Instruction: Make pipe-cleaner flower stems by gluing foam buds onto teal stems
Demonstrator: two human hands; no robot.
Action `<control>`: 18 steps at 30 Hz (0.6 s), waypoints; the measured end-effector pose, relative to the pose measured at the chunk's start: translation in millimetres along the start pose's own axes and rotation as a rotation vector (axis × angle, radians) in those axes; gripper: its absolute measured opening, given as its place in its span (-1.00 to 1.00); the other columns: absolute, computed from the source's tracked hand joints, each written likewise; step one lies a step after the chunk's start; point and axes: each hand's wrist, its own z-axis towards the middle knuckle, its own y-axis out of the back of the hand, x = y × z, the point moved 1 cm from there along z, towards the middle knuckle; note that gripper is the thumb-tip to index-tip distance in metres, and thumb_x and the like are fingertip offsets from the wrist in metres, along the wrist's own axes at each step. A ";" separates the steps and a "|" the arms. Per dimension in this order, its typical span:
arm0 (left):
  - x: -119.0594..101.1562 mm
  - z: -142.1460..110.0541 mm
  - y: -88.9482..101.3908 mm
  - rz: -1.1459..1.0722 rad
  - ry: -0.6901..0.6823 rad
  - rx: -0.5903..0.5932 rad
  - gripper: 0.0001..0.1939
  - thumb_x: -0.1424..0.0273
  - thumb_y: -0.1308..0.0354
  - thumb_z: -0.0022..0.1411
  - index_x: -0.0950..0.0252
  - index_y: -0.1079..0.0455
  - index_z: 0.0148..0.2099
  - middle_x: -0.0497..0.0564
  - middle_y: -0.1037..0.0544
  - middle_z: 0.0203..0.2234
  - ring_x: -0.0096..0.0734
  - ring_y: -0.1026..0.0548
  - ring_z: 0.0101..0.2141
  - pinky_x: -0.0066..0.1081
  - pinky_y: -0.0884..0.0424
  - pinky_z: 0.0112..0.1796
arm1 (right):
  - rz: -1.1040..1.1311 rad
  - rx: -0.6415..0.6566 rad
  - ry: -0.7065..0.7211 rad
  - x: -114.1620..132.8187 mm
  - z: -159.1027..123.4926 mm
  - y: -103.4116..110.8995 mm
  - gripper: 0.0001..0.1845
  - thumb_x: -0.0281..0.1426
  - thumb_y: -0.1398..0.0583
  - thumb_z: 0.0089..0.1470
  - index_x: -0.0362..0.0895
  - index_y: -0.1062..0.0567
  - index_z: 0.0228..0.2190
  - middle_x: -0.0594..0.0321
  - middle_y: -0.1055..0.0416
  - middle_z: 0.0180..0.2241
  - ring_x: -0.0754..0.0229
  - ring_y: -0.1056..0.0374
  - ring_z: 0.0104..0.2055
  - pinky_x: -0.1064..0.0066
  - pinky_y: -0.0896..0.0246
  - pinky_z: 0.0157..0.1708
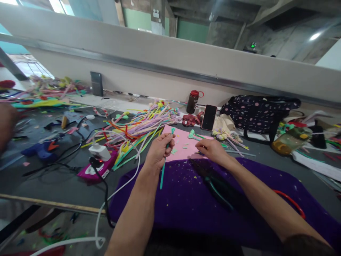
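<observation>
The left hand (162, 145) is closed on a green stem (162, 174), its thumb and fingers pinched near the top. The stem's pale green head (173, 131) sticks up above the fingers and its lower end hangs down over a purple cloth (181, 199). The right hand (211, 149) is bent, palm down, with its fingertips drawn in at a small dark thing (199, 153) over the pink sheet (179, 153); whether it grips this I cannot tell.

On the sheet, between the hands, lie small green pieces (185, 145), and a green bud (191, 134) rests farther back. Pliers (213, 185) lie on the purple cloth below the right hand, and a red loop (291, 201) shows by the right forearm.

Left of the sheet, fuzzy stems (149, 122) in many colors are heaped on the gray table (66, 192). Nearer the left edge are a pink power strip (99, 170) with a white plug (99, 152) in it, and a blue glue gun (39, 151). Another person's hand (7, 124) shows at the far left.

Behind the sheet stand a dark bottle (192, 103) with a red lid and a leaning phone (209, 117). A dark patterned bag (257, 115) sits to their right, beside a tipped, greenish bottle (290, 141).
</observation>
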 end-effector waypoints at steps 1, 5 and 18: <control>0.8 0.1 0.2 -0.002 0.004 0.003 -0.77 0.32 -0.19 -0.04 0.36 -0.30 -0.36 -0.19 -0.29 -0.71 -0.79 -0.05 -0.82 -0.67 0.19 -0.79 | -0.029 0.017 -0.003 -1.9 11.0 -4.9 -0.74 -0.43 -0.02 0.11 -0.13 -0.50 -0.28 0.17 -0.46 -0.25 0.18 -0.35 -0.22 0.44 -0.15 -0.26; 5.3 -0.4 -2.5 0.007 0.045 0.032 -0.77 0.31 -0.18 -0.03 0.36 -0.30 -0.36 -0.19 -0.29 -0.71 -0.79 -0.05 -0.83 -0.66 0.19 -0.78 | -0.118 0.100 0.019 -5.3 46.0 -22.6 -0.72 -0.43 -0.04 0.09 -0.10 -0.49 -0.22 0.14 -0.44 -0.20 0.14 -0.33 -0.17 0.44 -0.12 -0.24; 2.0 -4.4 -4.5 -0.038 0.060 0.048 -0.79 0.35 -0.19 -0.04 0.36 -0.30 -0.37 -0.20 -0.29 -0.72 -0.79 -0.06 -0.82 -0.65 0.19 -0.78 | -0.174 0.143 0.009 2.5 74.8 -33.9 -0.80 -0.45 -0.08 0.00 -0.23 -0.47 -0.35 0.03 -0.44 -0.31 0.13 -0.34 -0.31 0.45 -0.08 -0.39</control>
